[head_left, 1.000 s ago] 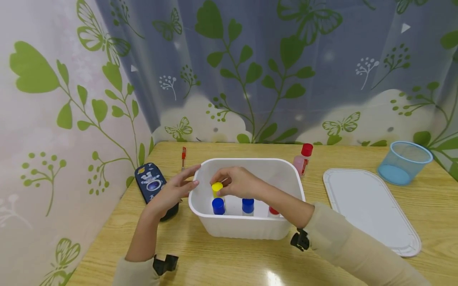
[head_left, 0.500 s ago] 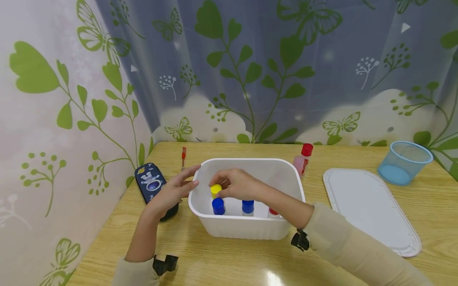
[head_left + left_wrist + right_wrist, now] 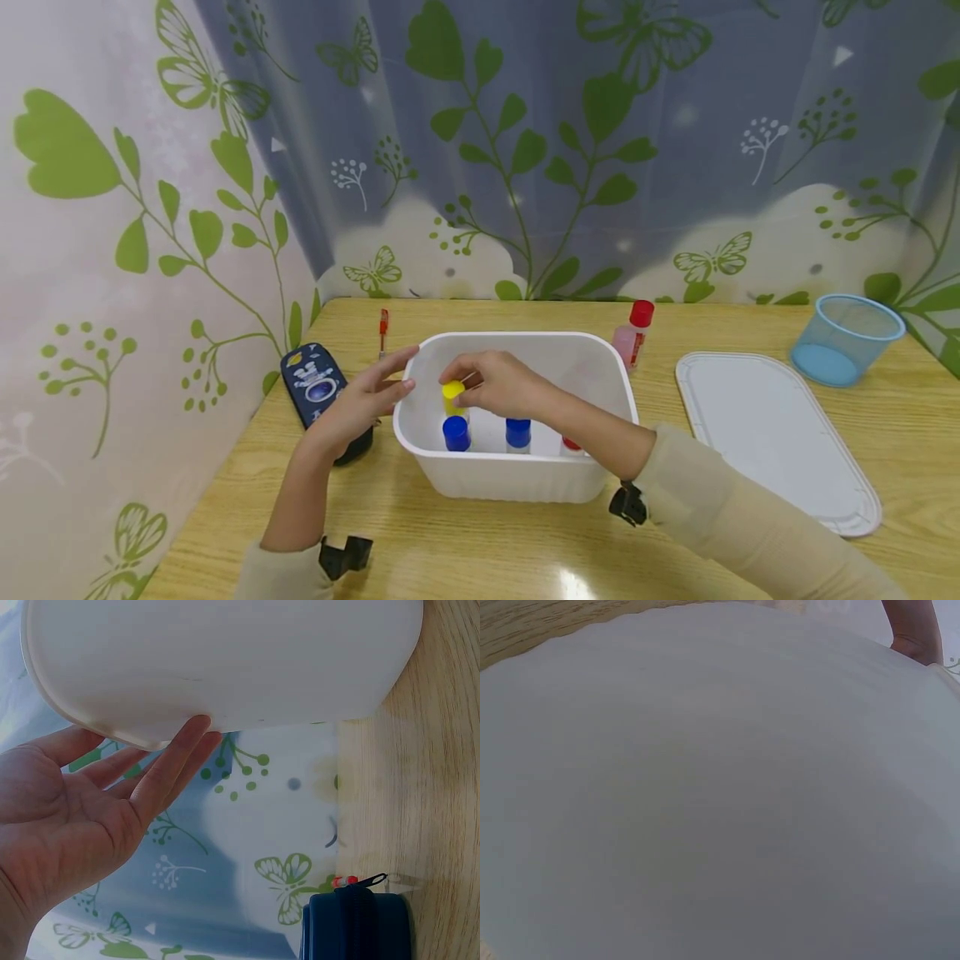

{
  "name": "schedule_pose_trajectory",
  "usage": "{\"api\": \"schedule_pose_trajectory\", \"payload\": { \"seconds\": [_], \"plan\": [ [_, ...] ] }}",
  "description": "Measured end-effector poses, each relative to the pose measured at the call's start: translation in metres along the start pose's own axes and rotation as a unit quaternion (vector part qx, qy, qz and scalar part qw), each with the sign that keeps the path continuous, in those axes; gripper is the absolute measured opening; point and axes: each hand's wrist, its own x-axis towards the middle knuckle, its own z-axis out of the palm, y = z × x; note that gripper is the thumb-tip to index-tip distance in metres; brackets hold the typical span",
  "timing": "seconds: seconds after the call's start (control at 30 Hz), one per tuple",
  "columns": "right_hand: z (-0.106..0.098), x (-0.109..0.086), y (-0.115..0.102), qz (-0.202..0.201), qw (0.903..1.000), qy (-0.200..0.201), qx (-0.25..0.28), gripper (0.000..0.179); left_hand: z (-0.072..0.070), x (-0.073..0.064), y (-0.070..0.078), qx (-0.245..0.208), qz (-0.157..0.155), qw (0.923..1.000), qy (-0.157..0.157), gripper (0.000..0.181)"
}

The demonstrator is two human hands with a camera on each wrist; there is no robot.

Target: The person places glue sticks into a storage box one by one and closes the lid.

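Right hand point(image 3: 497, 385) grip pinches yellow-capped bottle point(image 3: 452, 392), inside left end of white bin point(image 3: 517, 482). Sideways jog could topple blue-capped bottle point(image 3: 457, 434) beside it. Left hand point(image 3: 363, 406), fingers extended, touches bin; pushing could slide it.

At the centre of the head view, cannot see most of the yellow-capped bottle point(image 3: 452, 390), covered by the right hand point(image 3: 497, 383) and a blue-capped bottle point(image 3: 456, 432). Slightly lower, cannot see the bases of that front bottle, a second blue-capped bottle point(image 3: 517, 432) and a red-capped bottle point(image 3: 572, 445), blocked by the near wall of the white bin point(image 3: 517, 479). At left, cannot trace the whole dark blue case point(image 3: 309, 382), partly behind the left hand point(image 3: 358, 408). Right of centre, cannot read the label point(image 3: 639, 346), too small. Cannot follow the sleeves point(image 3: 750, 517), cut off below. In the right wrist view, cannot find the right hand.
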Motion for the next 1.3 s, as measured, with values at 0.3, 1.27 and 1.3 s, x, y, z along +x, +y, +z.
{"api": "schedule_pose_trajectory", "payload": {
  "seconds": [0.3,1.27,1.3],
  "plan": [
    [0.0,0.001,0.0,0.024,0.9995,0.02,-0.009,0.025,0.0,-0.001,0.001,0.006,0.001,1.0,0.002,0.055],
    [-0.021,-0.012,-0.005,0.001,0.9988,0.046,0.013,0.03,0.0,0.0,0.001,0.003,-0.003,1.0,0.004,0.055],
    [-0.025,-0.015,-0.005,-0.002,0.9985,0.053,0.016,0.03,0.0,0.0,0.001,0.005,-0.003,1.0,0.006,0.055]
  ]
}}
